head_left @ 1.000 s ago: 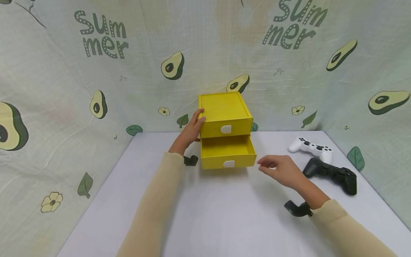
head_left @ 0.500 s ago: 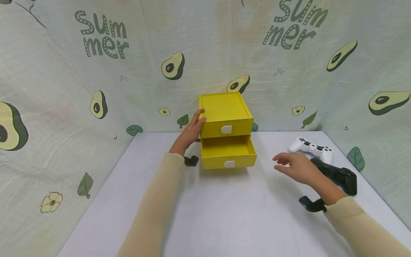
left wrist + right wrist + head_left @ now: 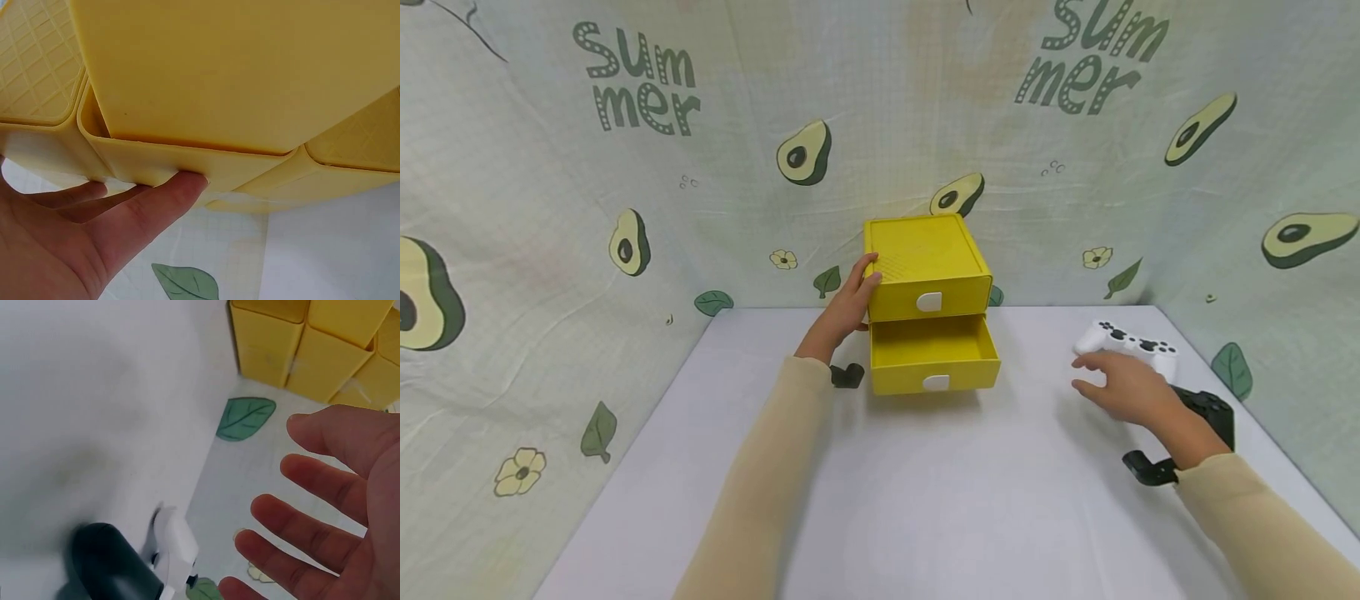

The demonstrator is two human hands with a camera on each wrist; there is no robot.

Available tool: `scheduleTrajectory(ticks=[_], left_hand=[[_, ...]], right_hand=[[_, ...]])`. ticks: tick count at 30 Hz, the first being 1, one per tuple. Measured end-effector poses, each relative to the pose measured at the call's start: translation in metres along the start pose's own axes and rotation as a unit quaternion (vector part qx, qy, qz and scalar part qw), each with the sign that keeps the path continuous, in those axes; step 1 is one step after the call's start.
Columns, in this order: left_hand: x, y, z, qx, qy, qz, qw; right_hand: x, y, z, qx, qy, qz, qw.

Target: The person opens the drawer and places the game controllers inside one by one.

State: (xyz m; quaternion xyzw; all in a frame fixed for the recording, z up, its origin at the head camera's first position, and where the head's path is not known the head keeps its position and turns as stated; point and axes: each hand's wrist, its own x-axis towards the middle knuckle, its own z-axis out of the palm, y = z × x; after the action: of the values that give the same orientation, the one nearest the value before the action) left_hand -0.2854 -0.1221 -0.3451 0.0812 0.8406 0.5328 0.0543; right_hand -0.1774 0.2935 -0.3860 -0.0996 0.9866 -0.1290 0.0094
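- Nearest to us, two pale sleeves reach in from the bottom edge over the white table.
- On the right wrist we see a black bracket, standing out to the inner side.
- The right hand is well spread: its wrist view shows us the fingers held apart and nearly straight, the thumb away from them. It has hold of nothing and hangs in the air above the table.
- Beneath and behind that hand and wrist lies the black game controller, partly hidden from us.
- Just beyond it lies the white game controller, buttons up; the right hand covers its near edge in our head view.
- Farther in, at the middle, the lower drawer juts forward, a white tab on its front.
- The left hand lies against the left side of the yellow drawer unit, its fingers extended and touching the wall rather than wrapped round it.
- The unit stands at the table's far side; we see its upper drawer pushed in.
- Behind everything hangs an avocado-printed cloth.
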Motion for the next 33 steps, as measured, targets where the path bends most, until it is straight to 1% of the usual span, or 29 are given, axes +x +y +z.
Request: scheduleTrajectory(ticks=[4, 12, 19, 26, 33], left_hand=[[0.0, 0.001, 0.001, 0.002, 0.0, 0.0, 1.0], [0.0, 0.002, 0.001, 0.003, -0.001, 0.003, 1.0], [-0.001, 0.001, 0.001, 0.003, 0.002, -0.001, 1.0], [-0.002, 0.0, 0.001, 0.002, 0.001, -0.001, 1.0], [-0.002, 0.001, 0.002, 0.004, 0.004, -0.001, 1.0]], right_hand=[[-0.001, 0.011, -0.002, -0.001, -0.014, 0.02, 0.9997], [-0.002, 0.039, -0.001, -0.006, -0.023, 0.034, 0.9991], [-0.004, 0.061, 0.006, -0.007, -0.017, 0.057, 0.9982], [-0.008, 0.077, 0.009, -0.009, -0.009, 0.057, 0.9983], [-0.015, 0.091, 0.01, -0.01, 0.007, 0.071, 0.9974]])
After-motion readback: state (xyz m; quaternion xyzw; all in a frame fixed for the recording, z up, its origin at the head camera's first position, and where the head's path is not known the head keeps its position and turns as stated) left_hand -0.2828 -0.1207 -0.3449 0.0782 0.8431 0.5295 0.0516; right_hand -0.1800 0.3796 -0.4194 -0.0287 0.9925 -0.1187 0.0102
